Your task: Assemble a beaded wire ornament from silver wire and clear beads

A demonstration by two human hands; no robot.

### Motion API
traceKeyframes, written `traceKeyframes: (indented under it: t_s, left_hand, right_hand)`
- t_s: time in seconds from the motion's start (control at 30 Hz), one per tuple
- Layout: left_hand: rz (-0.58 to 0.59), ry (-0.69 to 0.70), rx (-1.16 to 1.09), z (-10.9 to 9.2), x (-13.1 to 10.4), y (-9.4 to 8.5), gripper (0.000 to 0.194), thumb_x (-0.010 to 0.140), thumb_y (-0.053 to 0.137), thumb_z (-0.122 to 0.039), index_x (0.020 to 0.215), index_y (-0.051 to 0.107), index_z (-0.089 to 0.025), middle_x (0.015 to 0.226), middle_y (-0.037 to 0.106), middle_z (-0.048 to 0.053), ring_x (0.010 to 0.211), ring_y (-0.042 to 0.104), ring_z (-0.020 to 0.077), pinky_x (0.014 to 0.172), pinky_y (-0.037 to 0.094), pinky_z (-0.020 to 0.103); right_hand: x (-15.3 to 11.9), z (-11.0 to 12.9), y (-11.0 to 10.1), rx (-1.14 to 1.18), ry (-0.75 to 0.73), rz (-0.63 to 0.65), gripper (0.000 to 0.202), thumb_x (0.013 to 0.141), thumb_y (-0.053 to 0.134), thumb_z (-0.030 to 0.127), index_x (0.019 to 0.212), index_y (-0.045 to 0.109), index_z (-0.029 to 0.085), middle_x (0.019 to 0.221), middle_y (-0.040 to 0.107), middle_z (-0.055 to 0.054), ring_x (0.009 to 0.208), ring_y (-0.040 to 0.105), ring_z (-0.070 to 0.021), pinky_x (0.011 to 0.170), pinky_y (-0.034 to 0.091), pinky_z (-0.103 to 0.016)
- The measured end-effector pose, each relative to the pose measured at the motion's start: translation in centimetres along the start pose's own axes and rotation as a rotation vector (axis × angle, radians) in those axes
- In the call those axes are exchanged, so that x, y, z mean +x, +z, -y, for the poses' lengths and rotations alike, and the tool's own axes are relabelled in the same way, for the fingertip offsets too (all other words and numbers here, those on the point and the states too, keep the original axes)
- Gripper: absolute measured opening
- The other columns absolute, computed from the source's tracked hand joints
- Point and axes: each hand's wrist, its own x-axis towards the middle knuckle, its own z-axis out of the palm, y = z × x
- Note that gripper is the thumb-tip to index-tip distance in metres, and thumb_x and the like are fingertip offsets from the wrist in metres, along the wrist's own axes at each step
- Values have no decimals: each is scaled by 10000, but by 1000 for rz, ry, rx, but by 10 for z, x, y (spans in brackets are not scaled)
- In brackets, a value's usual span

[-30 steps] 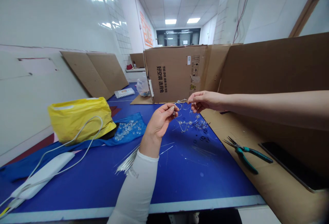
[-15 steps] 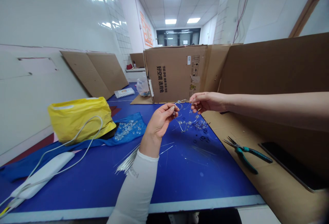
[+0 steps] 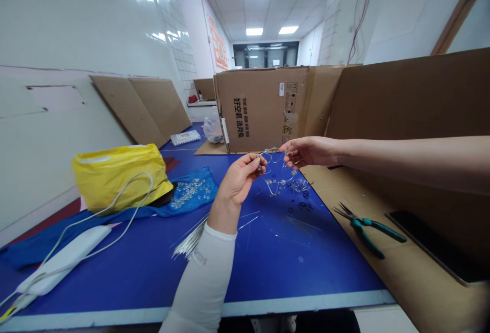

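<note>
Between my hands hangs a beaded wire ring [image 3: 283, 182], thin silvery wire with several clear round beads along it. My left hand [image 3: 242, 175], in a white sleeve, pinches the ring's left side between thumb and fingers. At the upper right of the ring is my right hand [image 3: 306, 151], its thumb and index finger closed on the wire beside a clear bead. Under the ring, small dark rings [image 3: 305, 206] and loose wire bits lie on the blue table [image 3: 268, 261].
Pliers [image 3: 360, 223] and a dark phone [image 3: 432, 246] lie on cardboard at the right. Thin metal wires [image 3: 191, 238] lie left of my forearm. Clear beads [image 3: 191, 193] rest on blue cloth by a yellow bag [image 3: 118, 175]. A cardboard box [image 3: 264, 113] stands behind; a white power strip [image 3: 69, 259] lies front left.
My right fingers have shifted slightly left along the top of the wire ring, and a bead now shows beside them. My left hand stays in place.
</note>
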Motion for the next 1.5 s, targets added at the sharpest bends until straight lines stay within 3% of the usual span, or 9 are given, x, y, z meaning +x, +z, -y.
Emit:
traceKeyframes:
  t_s: [0.2,0.5,0.63,0.8,1.0,1.17,1.3,1.5]
  left_hand:
    - [-1,4,1,1,0,0,70,780,782,-128,781,714,-112,793,689,31,684,626,106,731,488,251]
    - [5,1,11,0,0,0,88,770,797,-141,778,713,-116,793,688,34,687,614,107,734,484,256]
    - [10,3,14,0,0,0,99,764,804,-151,773,712,-118,788,682,30,685,612,108,726,481,253]
    - [1,0,10,0,0,0,88,772,792,-139,778,711,-106,791,682,35,683,616,109,732,484,257]
    - [-1,8,3,0,0,0,75,781,783,-132,773,712,-114,790,685,31,686,619,107,737,486,254]
    - [-1,9,-7,0,0,-1,88,766,798,-138,773,713,-116,787,688,31,682,619,107,734,483,256]
    - [-4,5,0,0,0,-2,103,759,808,-140,776,711,-108,787,686,36,686,622,108,739,485,257]
    - [-19,3,13,1,2,-3,102,751,811,-142,762,711,-125,779,691,25,685,624,105,733,493,243]
  right_hand:
    - [1,-6,-7,1,-42,73,167,789,758,177,924,660,175,864,747,-25,790,709,-153,777,563,-309]
    - [0,0,-1,-109,-38,-5,105,830,728,254,893,702,175,776,723,-16,755,701,-147,789,567,-306]
    - [1,0,2,-333,-118,-75,153,794,784,303,850,703,186,776,735,-21,729,692,-138,760,560,-290]
    - [3,0,4,-639,-253,-207,8,800,727,221,793,729,226,773,746,-15,714,690,-136,709,558,-272]
    - [8,8,3,-1002,-375,-227,98,822,682,287,824,759,228,719,742,-22,704,693,-169,679,539,-302]
    - [5,16,15,-1403,-451,-300,159,823,635,260,827,791,232,828,761,-48,720,671,-193,675,475,-322]
    - [8,19,28,-1627,-397,-333,190,823,587,237,737,757,227,770,735,-52,679,625,-195,643,412,-322]
    - [20,18,43,-1722,-313,-404,197,821,586,223,683,726,213,727,708,-87,728,643,-230,666,421,-341]
